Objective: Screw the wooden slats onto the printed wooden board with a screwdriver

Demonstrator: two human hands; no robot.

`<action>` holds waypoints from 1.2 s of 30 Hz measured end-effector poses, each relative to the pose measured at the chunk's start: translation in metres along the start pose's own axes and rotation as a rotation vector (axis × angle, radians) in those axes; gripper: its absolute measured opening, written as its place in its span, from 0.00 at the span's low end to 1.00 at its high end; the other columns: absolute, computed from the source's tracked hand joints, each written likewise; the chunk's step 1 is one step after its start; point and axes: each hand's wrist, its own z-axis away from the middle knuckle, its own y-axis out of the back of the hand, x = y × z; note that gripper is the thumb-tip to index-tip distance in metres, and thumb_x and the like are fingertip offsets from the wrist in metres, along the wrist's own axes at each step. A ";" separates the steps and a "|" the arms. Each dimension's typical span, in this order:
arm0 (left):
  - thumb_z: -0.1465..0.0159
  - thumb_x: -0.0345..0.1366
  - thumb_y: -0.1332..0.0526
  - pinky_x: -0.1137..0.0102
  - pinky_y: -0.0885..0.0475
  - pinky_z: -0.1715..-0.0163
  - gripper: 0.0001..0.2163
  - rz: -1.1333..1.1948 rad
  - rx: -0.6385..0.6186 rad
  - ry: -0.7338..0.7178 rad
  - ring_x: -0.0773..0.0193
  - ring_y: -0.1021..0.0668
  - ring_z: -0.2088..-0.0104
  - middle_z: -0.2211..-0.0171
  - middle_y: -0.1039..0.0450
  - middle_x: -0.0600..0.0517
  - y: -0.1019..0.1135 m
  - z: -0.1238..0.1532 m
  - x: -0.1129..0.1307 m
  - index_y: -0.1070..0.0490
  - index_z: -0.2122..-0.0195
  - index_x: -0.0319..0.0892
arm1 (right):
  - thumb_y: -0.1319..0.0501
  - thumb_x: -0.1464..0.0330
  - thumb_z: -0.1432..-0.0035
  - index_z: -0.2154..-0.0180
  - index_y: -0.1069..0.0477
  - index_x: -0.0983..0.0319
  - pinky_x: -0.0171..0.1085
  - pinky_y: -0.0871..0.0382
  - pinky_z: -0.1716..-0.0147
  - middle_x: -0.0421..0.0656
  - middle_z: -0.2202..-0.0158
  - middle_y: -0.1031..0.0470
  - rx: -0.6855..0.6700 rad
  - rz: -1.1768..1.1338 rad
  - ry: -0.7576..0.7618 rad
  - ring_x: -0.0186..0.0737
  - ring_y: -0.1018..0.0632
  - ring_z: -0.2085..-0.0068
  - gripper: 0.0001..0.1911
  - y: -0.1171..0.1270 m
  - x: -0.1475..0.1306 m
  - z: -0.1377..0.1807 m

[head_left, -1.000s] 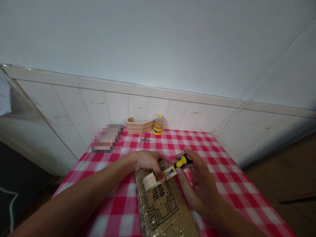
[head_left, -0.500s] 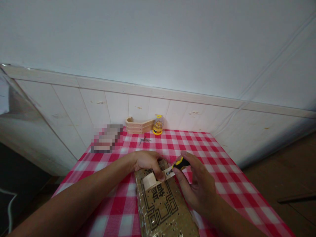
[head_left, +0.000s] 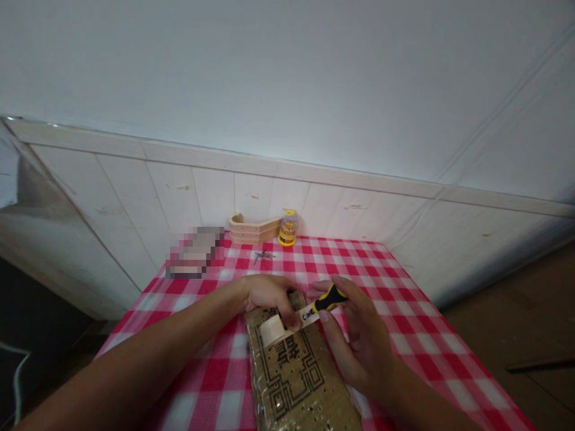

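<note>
"Lying beyond and left of the left hand (head_left: 268,294): what?"

"A flat item (head_left: 195,252), masked, identity not readable. Then, straight beyond that hand, stacked wooden pieces (head_left: 254,232) and thin dark pieces (head_left: 264,256), likely screws."

"State of the left hand?"

"Fingers bent; one presses a hooked wooden part (head_left: 271,331) onto the printed carton (head_left: 305,389) beneath it."

"How would the part handle?"

"Judged light and stiff, smooth enough to skid a little, weakest perhaps at its thin arm. Best hold: the broad rounded end, or flat pressure where the finger sits."

"Its long axis?"

"Slanted. Broad end on the left hand's near side; thin arm points rightward and slightly away, toward the fingers of the right hand (head_left: 365,340)."

"And at the right hand?"

"It holds a yellow-and-black screwdriver (head_left: 330,298) between thumb and fingers. Judged light and rigid, with good purchase; take it by the thick handle. Axis runs from the handle, within the right hand's fingers, down and leftward; the tip points at the thin arm, just beside the left hand's pressing finger. Whether the tip is seated: cannot tell."
</note>
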 end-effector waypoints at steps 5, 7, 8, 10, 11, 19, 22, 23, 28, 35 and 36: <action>0.59 0.30 0.29 0.67 0.23 0.74 0.20 0.003 0.027 0.021 0.59 0.19 0.73 0.68 0.20 0.48 -0.002 0.001 0.002 0.23 0.62 0.37 | 0.43 0.81 0.39 0.32 0.43 0.55 0.45 0.18 0.53 0.48 0.50 0.23 0.016 0.020 0.007 0.44 0.18 0.53 0.36 -0.001 -0.002 -0.001; 0.60 0.30 0.28 0.67 0.23 0.73 0.21 -0.002 0.052 0.041 0.59 0.19 0.73 0.67 0.20 0.48 -0.003 0.002 0.004 0.23 0.62 0.37 | 0.42 0.81 0.39 0.33 0.43 0.55 0.44 0.18 0.53 0.47 0.51 0.23 0.020 0.032 0.007 0.44 0.18 0.54 0.36 -0.001 -0.003 -0.003; 0.60 0.30 0.28 0.67 0.23 0.73 0.21 -0.005 0.059 0.046 0.59 0.19 0.72 0.67 0.20 0.48 -0.004 0.002 0.005 0.23 0.62 0.37 | 0.42 0.81 0.39 0.33 0.43 0.55 0.43 0.17 0.54 0.47 0.51 0.22 0.022 0.041 0.008 0.43 0.17 0.54 0.36 -0.001 -0.003 -0.004; 0.61 0.30 0.28 0.68 0.24 0.73 0.21 -0.005 0.065 0.055 0.59 0.19 0.73 0.68 0.20 0.48 -0.005 0.003 0.006 0.23 0.62 0.37 | 0.42 0.81 0.39 0.33 0.43 0.55 0.43 0.17 0.55 0.47 0.51 0.22 0.021 0.060 0.013 0.43 0.17 0.54 0.36 0.000 -0.003 -0.005; 0.61 0.30 0.28 0.68 0.24 0.73 0.21 -0.003 0.065 0.062 0.60 0.20 0.73 0.68 0.20 0.48 -0.005 0.003 0.006 0.23 0.63 0.37 | 0.42 0.80 0.39 0.33 0.43 0.55 0.43 0.17 0.55 0.47 0.51 0.22 0.023 0.067 0.017 0.43 0.17 0.54 0.36 0.000 -0.003 -0.005; 0.57 0.31 0.29 0.68 0.24 0.75 0.18 -0.015 0.018 0.026 0.60 0.20 0.75 0.69 0.20 0.48 -0.002 0.002 0.003 0.23 0.63 0.37 | 0.42 0.80 0.38 0.33 0.43 0.54 0.44 0.17 0.54 0.47 0.51 0.22 0.027 0.079 0.006 0.45 0.17 0.54 0.35 -0.002 0.000 -0.004; 0.58 0.31 0.29 0.67 0.23 0.74 0.19 -0.017 0.043 0.047 0.60 0.20 0.74 0.68 0.20 0.48 -0.003 0.002 0.003 0.23 0.62 0.37 | 0.42 0.80 0.38 0.33 0.43 0.54 0.44 0.17 0.54 0.48 0.52 0.22 0.027 0.077 0.015 0.45 0.18 0.54 0.35 -0.002 0.000 -0.005; 0.58 0.31 0.28 0.66 0.23 0.73 0.19 -0.018 0.048 0.052 0.59 0.20 0.74 0.68 0.20 0.48 -0.003 0.003 0.003 0.23 0.62 0.37 | 0.42 0.79 0.38 0.33 0.43 0.54 0.44 0.17 0.54 0.48 0.52 0.22 0.025 0.085 0.018 0.45 0.18 0.54 0.35 -0.002 0.000 -0.005; 0.59 0.31 0.29 0.65 0.23 0.73 0.20 -0.024 0.071 0.087 0.59 0.20 0.75 0.69 0.20 0.48 -0.003 0.003 0.005 0.23 0.63 0.37 | 0.41 0.79 0.38 0.32 0.44 0.53 0.44 0.17 0.54 0.47 0.52 0.22 0.021 0.112 0.021 0.45 0.18 0.53 0.35 -0.001 -0.001 -0.006; 0.57 0.31 0.28 0.66 0.23 0.74 0.19 -0.021 0.027 0.037 0.57 0.19 0.74 0.69 0.19 0.47 -0.001 0.002 0.001 0.24 0.62 0.37 | 0.40 0.79 0.38 0.32 0.44 0.53 0.47 0.17 0.54 0.48 0.51 0.23 0.018 0.065 0.014 0.47 0.18 0.53 0.37 -0.001 0.001 -0.006; 0.57 0.31 0.28 0.66 0.23 0.73 0.19 -0.020 0.026 0.022 0.57 0.18 0.73 0.68 0.19 0.47 0.000 0.002 0.001 0.24 0.61 0.37 | 0.41 0.79 0.38 0.32 0.44 0.54 0.48 0.18 0.54 0.49 0.50 0.23 0.012 0.048 0.001 0.48 0.18 0.52 0.36 -0.001 0.001 -0.005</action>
